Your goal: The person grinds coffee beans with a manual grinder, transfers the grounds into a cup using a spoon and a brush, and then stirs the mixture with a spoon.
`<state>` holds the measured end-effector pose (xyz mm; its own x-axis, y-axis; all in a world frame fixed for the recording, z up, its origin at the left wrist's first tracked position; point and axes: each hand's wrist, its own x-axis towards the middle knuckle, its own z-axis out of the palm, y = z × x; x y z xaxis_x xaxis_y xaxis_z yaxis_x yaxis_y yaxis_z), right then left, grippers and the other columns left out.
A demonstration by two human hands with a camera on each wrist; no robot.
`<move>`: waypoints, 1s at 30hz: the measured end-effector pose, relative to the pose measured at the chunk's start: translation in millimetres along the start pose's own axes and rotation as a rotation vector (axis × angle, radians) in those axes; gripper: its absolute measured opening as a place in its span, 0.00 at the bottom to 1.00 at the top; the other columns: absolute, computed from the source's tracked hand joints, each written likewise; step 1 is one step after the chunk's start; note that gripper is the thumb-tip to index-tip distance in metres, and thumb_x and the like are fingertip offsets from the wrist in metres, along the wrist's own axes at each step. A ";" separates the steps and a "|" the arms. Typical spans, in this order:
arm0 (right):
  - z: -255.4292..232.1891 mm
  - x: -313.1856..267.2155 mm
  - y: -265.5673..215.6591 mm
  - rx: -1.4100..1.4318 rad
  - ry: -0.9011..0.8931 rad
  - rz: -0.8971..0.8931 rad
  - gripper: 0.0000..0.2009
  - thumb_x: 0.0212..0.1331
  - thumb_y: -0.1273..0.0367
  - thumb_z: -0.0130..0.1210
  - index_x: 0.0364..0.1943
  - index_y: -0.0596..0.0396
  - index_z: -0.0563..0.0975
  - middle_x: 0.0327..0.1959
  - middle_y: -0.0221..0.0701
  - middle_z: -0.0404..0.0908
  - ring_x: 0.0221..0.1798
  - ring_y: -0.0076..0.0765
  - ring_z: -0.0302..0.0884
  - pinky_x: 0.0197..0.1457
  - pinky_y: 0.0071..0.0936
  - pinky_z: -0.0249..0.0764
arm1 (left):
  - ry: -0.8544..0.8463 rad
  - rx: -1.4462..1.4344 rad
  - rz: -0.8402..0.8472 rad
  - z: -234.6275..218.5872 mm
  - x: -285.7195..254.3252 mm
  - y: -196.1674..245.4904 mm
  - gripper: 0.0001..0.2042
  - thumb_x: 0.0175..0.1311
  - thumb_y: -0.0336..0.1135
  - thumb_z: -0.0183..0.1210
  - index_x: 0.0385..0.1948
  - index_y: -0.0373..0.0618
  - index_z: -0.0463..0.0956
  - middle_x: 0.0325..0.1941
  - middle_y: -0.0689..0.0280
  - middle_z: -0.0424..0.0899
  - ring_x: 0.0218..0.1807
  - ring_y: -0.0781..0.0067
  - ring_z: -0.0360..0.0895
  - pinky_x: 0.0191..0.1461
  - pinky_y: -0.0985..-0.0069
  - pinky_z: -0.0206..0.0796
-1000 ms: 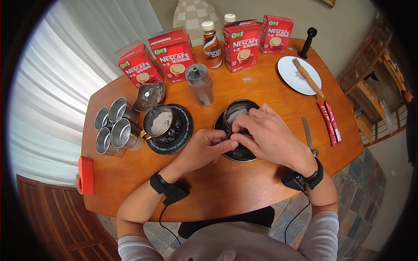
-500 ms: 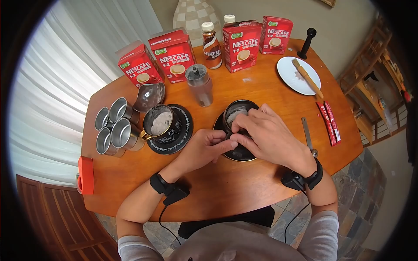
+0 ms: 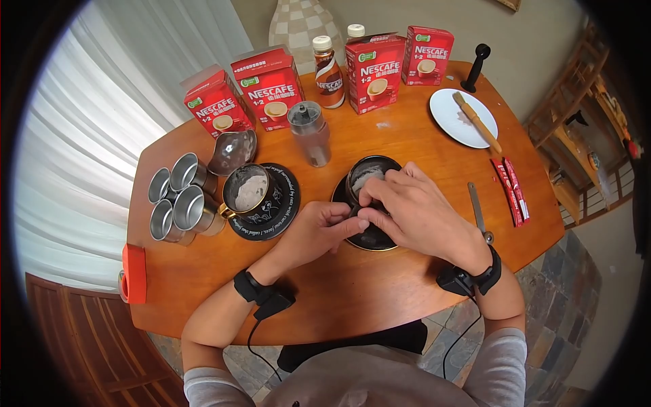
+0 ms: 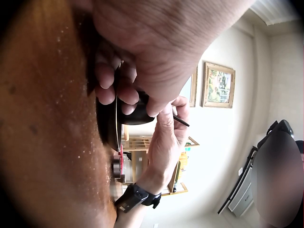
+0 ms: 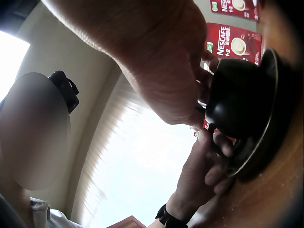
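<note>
A dark cup with pale powder inside stands on a black saucer with a thin gold edge. My left hand pinches the cup's handle, its thumb meeting the right thumb in the head view. Over the near right rim, my right hand has bent fingers around a thin dark stick, whose tip sticks out between them in the left wrist view; its lower end is hidden. Left of my hands, a second black cup with a gold handle holds pale powder on a printed black saucer.
Several metal cups stand at left, below a shiny bowl. A grinder stands beyond the cups, with red Nescafe boxes behind. At right lie a white plate with a brush, red sachets and a metal spoon.
The view shifts very slightly. Both hands keep their places at the cup, and nothing on the table has moved.
</note>
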<state>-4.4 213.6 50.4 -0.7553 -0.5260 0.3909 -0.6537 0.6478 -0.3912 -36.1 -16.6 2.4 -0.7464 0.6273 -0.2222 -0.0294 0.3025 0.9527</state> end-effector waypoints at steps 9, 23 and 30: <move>-0.4 -0.5 -0.7 -0.006 -0.007 0.005 0.08 0.68 0.63 0.63 0.42 0.49 0.78 0.31 0.31 0.78 0.39 0.41 0.75 0.50 0.37 0.65 | 0.000 -0.010 -0.004 0.0 -0.3 1.0 0.12 0.76 0.40 0.63 0.43 0.40 0.86 0.27 0.75 0.84 0.23 0.89 0.71 0.27 0.85 0.64; -1.4 -0.8 -2.8 -0.020 -0.005 0.003 0.07 0.67 0.65 0.63 0.41 0.51 0.77 0.34 0.28 0.82 0.41 0.40 0.79 0.51 0.38 0.65 | 0.010 -0.012 0.012 0.6 -0.1 -2.4 0.13 0.75 0.42 0.64 0.43 0.40 0.86 0.27 0.75 0.84 0.22 0.88 0.71 0.27 0.84 0.64; 0.1 -1.2 -1.7 -0.015 -0.005 0.004 0.08 0.68 0.63 0.63 0.42 0.50 0.78 0.33 0.30 0.79 0.40 0.40 0.76 0.50 0.37 0.66 | 0.023 -0.015 0.015 2.2 -0.4 -0.3 0.12 0.76 0.41 0.64 0.38 0.40 0.84 0.26 0.76 0.80 0.22 0.89 0.69 0.26 0.84 0.63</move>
<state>-2.4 213.1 50.5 -0.7584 -0.5257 0.3852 -0.6495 0.6584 -0.3803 -34.3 -15.4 1.8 -0.7622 0.6147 -0.2032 -0.0278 0.2824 0.9589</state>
